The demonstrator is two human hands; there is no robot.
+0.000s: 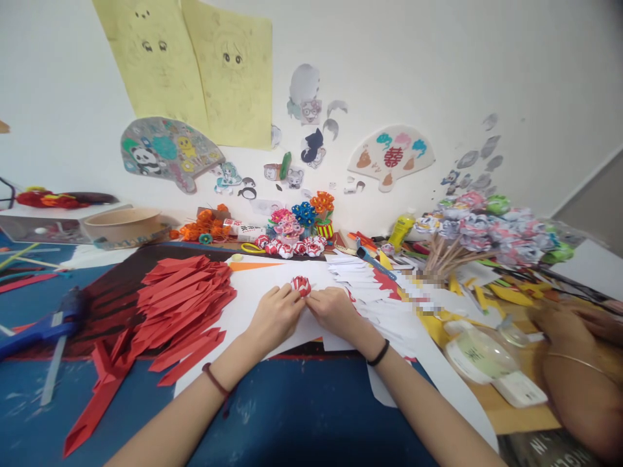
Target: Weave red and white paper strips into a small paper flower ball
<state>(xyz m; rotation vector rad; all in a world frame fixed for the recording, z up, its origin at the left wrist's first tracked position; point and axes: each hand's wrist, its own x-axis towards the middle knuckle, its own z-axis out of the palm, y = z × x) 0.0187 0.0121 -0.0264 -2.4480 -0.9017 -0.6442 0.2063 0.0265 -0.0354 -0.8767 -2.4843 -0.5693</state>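
Note:
Between my two hands, over white paper (257, 295), is a small red and white folded paper ball (301, 285). My left hand (280, 316) pinches it from the left, fingers curled. My right hand (335, 314) is closed at its lower right side, the fingertips pressed together near my left fingertips. Exactly what the right fingertips grip is too small to tell. A pile of folded red paper strips (185, 298) lies left of my hands. Folded white paper strips (363, 285) lie to the right, just beyond my right hand.
A blue glue gun (48, 324) lies at the far left. Finished red and white balls (287, 248) sit near the wall. Paper flowers on sticks (477, 227) stand at the right. Another person's arm (574, 370) rests at the right edge, near a clear round container (479, 353).

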